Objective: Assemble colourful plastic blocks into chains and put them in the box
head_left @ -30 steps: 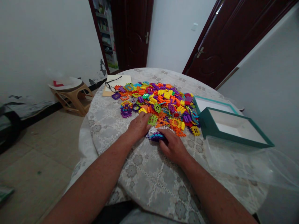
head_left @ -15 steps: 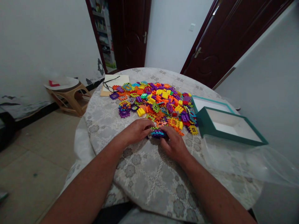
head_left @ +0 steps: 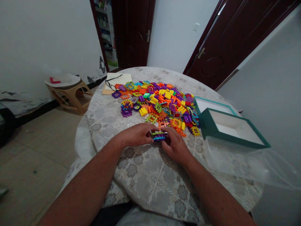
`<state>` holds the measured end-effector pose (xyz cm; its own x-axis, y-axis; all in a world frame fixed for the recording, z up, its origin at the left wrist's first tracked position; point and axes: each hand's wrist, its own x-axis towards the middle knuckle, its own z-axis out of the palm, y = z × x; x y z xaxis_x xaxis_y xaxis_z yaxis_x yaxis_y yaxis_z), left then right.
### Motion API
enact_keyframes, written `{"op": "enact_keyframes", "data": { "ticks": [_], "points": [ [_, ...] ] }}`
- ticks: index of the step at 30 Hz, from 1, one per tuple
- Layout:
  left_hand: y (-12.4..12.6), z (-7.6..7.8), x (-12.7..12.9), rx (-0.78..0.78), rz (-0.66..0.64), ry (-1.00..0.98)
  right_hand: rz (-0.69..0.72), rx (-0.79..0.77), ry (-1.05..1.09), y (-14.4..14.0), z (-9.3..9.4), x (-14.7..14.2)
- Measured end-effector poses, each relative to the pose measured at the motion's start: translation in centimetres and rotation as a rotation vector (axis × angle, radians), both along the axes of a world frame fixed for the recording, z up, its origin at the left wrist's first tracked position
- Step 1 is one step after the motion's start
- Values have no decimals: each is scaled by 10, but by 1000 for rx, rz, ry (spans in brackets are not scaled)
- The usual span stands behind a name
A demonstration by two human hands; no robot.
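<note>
A small cluster of joined plastic building pieces (head_left: 159,136), purple and blue with a green one on top, sits between the person's two hands at the near edge of the pile, just above the lace tablecloth (head_left: 145,175). The left hand (head_left: 136,135) grips it from the left, fingers curled around its side, and the right hand (head_left: 175,145) clasps it from the right with the fingertips pressed on its top and front. Both hands grasp the same cluster.

Just beyond lies the big heap of loose interlocking pieces (head_left: 162,102), orange, yellow, purple, green and blue, spread across the middle of the round table. To the right of the heap stands an open teal box (head_left: 232,128) with a white inside, and its teal lid (head_left: 213,105) lies behind it. A clear plastic sheet (head_left: 246,163) lies over the table's right edge, near the box. At the far left of the table a pair of glasses (head_left: 111,83) rests on a pale notebook (head_left: 121,80). On the floor to the left is a low wooden stool (head_left: 70,94).
</note>
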<state>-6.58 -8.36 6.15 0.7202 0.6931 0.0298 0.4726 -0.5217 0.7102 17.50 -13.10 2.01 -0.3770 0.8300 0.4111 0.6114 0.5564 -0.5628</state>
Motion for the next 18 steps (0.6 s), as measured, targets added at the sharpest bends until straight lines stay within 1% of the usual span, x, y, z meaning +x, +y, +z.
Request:
{"op": "enact_keyframes", "data": {
  "ticks": [6, 12, 18],
  "points": [
    [2, -9, 2, 40, 62, 4, -8, -49, 8, 1, -2, 0],
    [-3, -8, 9, 22, -8, -106, -3, -30, 40, 0, 6, 2],
    [-4, -10, 10, 11, 27, -88, -11, -116, 11, -1, 5, 3]
  ]
}}
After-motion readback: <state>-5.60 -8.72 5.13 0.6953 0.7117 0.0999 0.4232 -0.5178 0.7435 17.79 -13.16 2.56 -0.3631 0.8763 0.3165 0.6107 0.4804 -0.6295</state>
